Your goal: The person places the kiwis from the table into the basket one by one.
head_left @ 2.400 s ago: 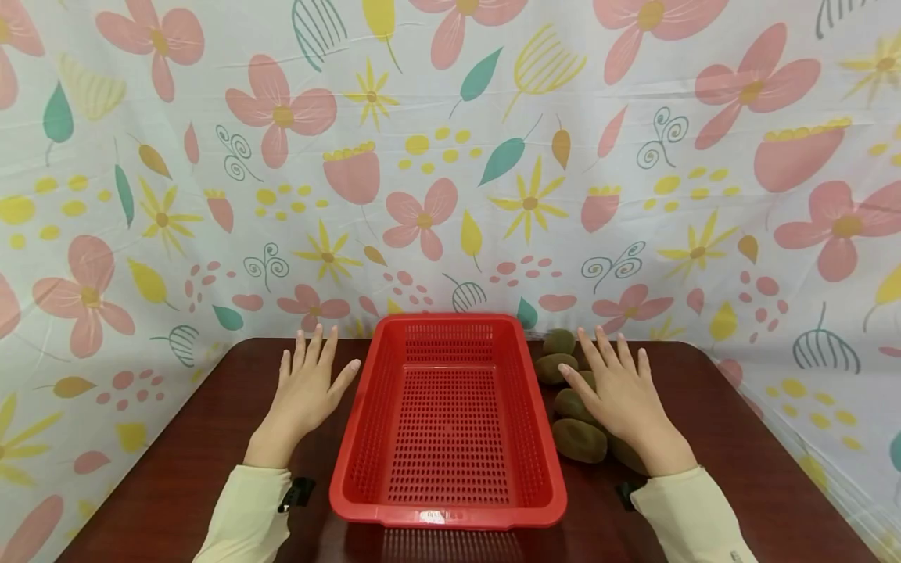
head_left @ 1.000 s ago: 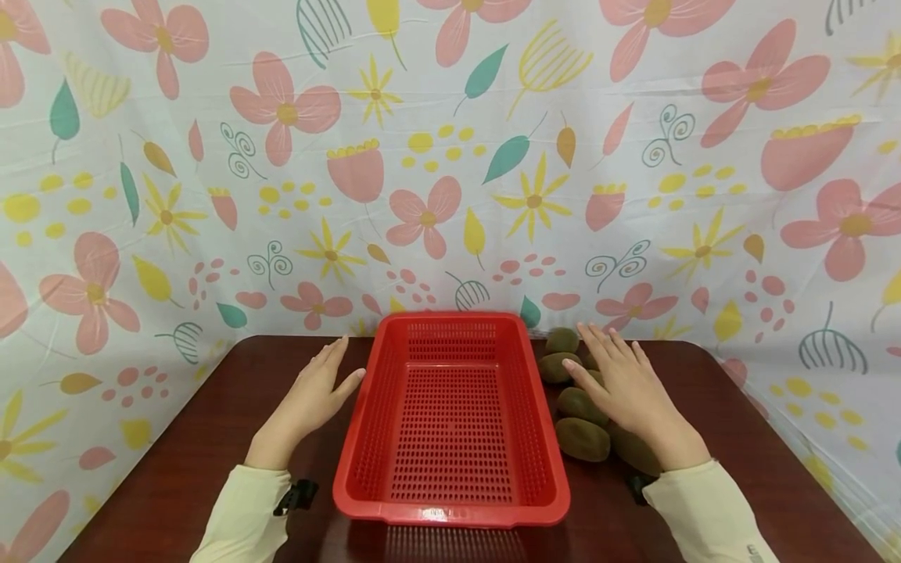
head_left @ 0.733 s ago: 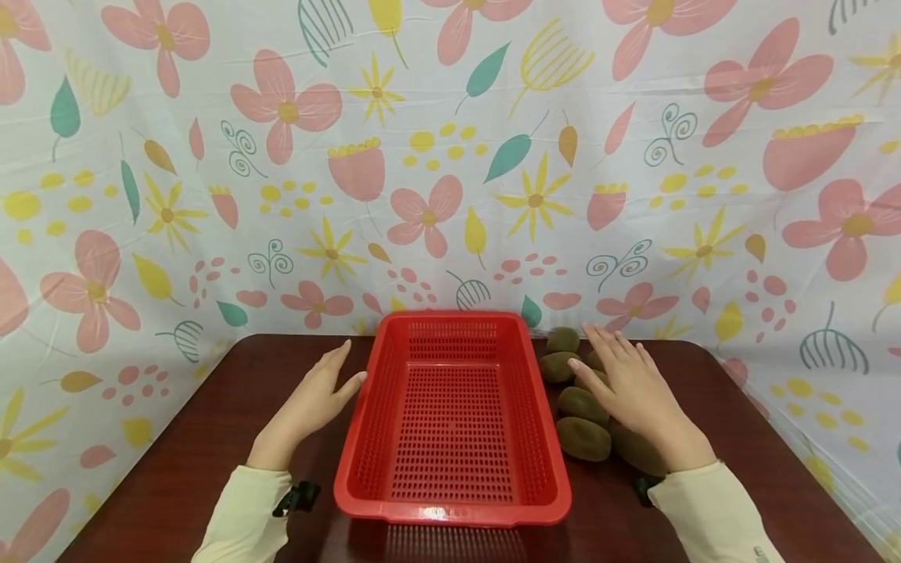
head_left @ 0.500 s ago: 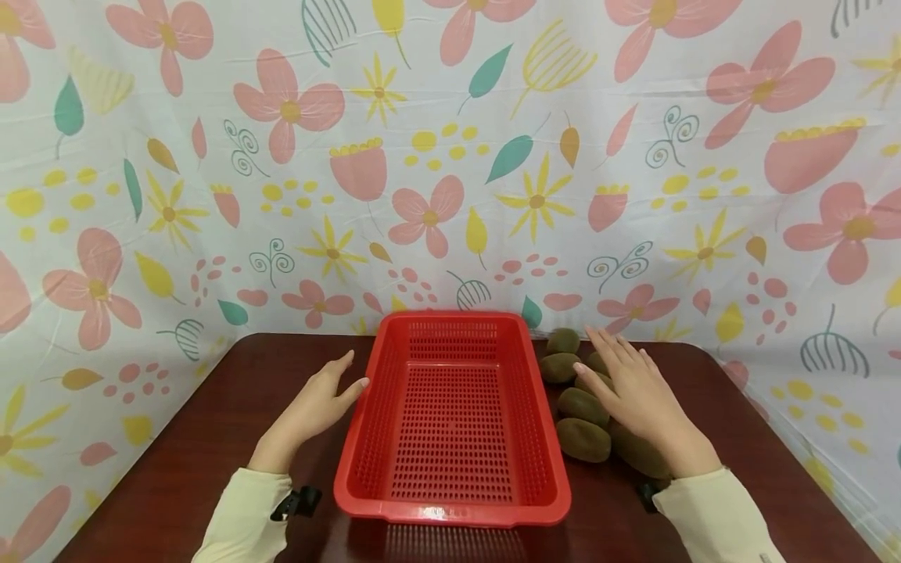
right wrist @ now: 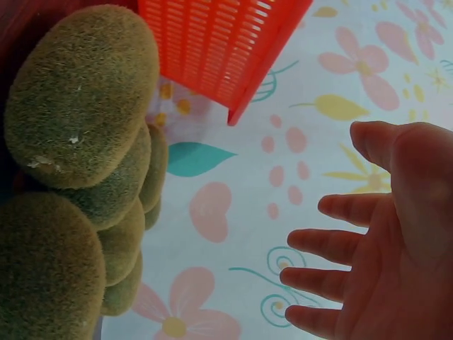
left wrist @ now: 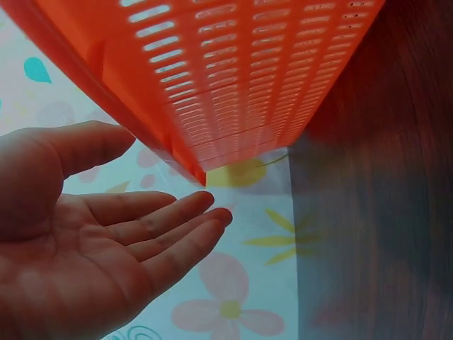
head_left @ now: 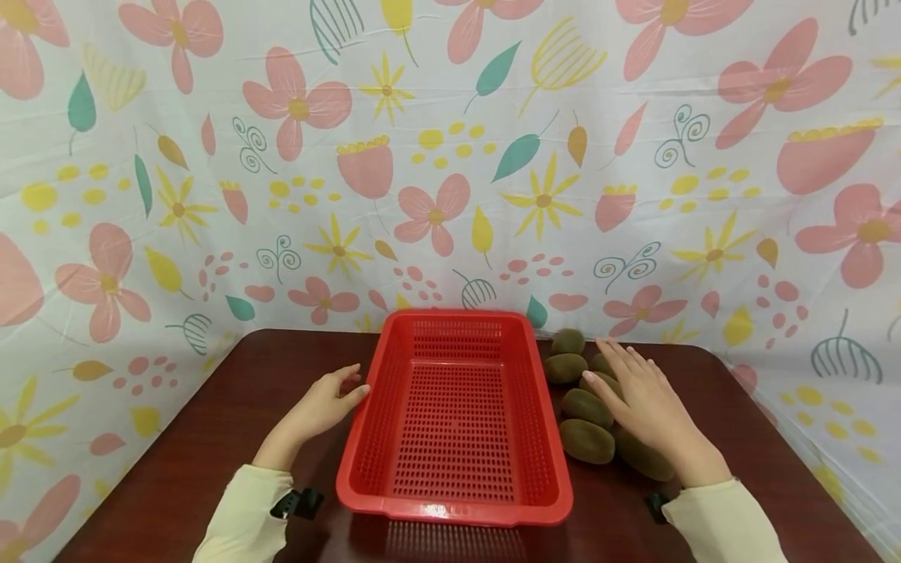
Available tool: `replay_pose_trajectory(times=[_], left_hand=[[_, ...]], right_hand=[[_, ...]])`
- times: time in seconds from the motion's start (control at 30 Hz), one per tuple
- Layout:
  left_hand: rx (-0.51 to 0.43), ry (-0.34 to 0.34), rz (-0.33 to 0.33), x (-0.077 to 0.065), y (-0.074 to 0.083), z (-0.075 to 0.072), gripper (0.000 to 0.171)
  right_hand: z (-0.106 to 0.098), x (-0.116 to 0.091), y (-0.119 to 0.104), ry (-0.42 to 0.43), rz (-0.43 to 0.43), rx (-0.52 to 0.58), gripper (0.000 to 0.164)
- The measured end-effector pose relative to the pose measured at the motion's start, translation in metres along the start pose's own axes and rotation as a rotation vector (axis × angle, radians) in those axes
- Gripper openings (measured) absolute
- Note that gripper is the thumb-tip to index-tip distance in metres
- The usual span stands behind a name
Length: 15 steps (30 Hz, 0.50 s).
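An empty red plastic basket [head_left: 454, 512] with slotted walls stands in the middle of the table. My left hand [head_left: 325, 408] is at its left rim, thumb tip right at the edge and fingers loosely bent; the left wrist view shows the palm facing the basket's outer wall, holding nothing. To the basket's right lie several brown fuzzy kiwifruit [head_left: 587, 441] in a loose double row. My right hand [head_left: 651, 407] hovers over the right-hand row with fingers extended, covering part of some fruit. In the right wrist view its fingers hold nothing, and kiwifruit [right wrist: 81, 95] fill the left side.
The dark reddish-brown table [head_left: 211, 453] has rounded back corners. A white curtain [head_left: 450, 258] printed with flowers and leaves hangs behind and along both sides. Each wrist carries a small black camera mount, such as the left one [head_left: 299, 503].
My left hand has lowered and turned, its fingers bending toward the basket's left rim. My right hand has drifted slightly right and down over the kiwifruit. The head view has shifted slightly.
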<state>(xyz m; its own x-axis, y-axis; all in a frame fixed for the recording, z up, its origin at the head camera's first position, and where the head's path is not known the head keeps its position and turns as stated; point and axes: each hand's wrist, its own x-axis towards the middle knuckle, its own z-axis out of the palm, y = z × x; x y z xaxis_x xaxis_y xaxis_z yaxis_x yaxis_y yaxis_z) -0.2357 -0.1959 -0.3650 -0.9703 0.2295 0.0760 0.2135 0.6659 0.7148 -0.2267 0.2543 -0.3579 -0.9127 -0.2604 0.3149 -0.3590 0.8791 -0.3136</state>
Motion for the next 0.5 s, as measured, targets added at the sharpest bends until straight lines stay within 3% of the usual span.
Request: replay_pose_trajectory(times=[0.2, 0.5], left_hand=[[-0.118, -0.014, -0.017, 0.0055, -0.0075, 0.0009, 0.050], [-0.302, -0.017, -0.062, 0.0092, -0.0048, -0.0007, 0.044]], right_hand=[[0.0014, -0.0020, 0.0004, -0.007, 0.003, 0.002, 0.068], [0.0041, -0.0047, 0.0032, -0.020, 0.017, 0.007, 0.068]])
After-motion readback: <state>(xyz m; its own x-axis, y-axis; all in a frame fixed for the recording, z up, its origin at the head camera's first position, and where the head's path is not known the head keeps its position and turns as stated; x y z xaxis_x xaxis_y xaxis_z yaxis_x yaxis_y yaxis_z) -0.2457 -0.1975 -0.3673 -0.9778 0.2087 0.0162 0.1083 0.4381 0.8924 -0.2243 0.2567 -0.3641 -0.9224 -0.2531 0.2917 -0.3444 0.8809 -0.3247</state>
